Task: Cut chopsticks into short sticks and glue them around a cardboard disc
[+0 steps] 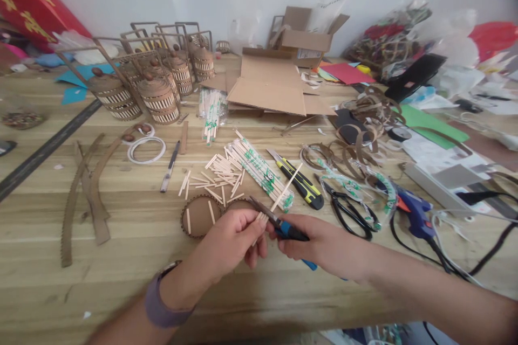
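Note:
My left hand [238,234] is closed, pinching a few thin wooden sticks whose ends show at the fingertips. One longer chopstick [287,187] rises up and to the right from that grip. In my right hand [309,237] are blue-handled pliers or cutters [291,230], their jaws pointing up-left across the sticks by my left fingers. Just beyond my left hand lie two round cardboard discs with ridged rims; on the left disc [202,220] rest two short sticks. A pile of short cut sticks [229,170] sits behind them, beside wrapped chopsticks [263,170].
A yellow-black utility knife [297,179], black scissors [350,210] and a blue glue gun [416,213] lie to the right. Several lantern-like stick baskets [157,97] stand back left. Cardboard strips [91,199] lie left; flattened cardboard [269,83] and an open box [305,40] are behind.

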`<state>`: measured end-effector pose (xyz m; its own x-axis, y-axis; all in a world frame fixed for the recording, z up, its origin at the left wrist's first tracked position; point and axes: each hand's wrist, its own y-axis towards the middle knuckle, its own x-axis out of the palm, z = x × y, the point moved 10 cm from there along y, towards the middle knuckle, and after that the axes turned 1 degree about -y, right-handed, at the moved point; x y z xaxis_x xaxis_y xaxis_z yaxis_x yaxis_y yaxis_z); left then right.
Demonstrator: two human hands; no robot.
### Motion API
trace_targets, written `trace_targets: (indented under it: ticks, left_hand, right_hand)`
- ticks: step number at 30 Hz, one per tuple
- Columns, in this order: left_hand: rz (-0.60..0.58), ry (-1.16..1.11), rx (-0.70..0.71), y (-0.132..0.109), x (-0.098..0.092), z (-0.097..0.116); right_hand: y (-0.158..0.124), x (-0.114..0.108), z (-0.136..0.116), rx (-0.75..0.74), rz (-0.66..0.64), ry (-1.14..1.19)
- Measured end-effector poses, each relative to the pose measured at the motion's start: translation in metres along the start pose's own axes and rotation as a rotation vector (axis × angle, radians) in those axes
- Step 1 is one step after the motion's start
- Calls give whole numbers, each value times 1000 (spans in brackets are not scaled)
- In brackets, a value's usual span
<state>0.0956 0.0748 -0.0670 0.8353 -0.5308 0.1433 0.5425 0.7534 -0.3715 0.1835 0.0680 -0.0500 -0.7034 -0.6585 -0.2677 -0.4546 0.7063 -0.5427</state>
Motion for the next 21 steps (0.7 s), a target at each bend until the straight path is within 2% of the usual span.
trace_targets:
  ticks: [8,14,16,18,20,21]
  left_hand:
    - [18,37,20,1,-2,2]
    - [148,-58,87,-5,-22,19]
    - [218,-70,99,-7,-33,23]
    - [242,-46,85,-7,-36,21]
    - [195,12,59,-4,-31,16]
    - [164,51,49,-3,-27,13]
  right_hand:
    - [4,2,-9,-124,4,-80]
    - [-1,-19,-18,-171,73,-151]
    - [-2,-36,-18,-177,201,-227]
    - [-8,-59,-25,-237,454,-349]
    - [-19,-70,-43,-394,699,-494]
    - [-24,-67,-53,-498,768,-562]
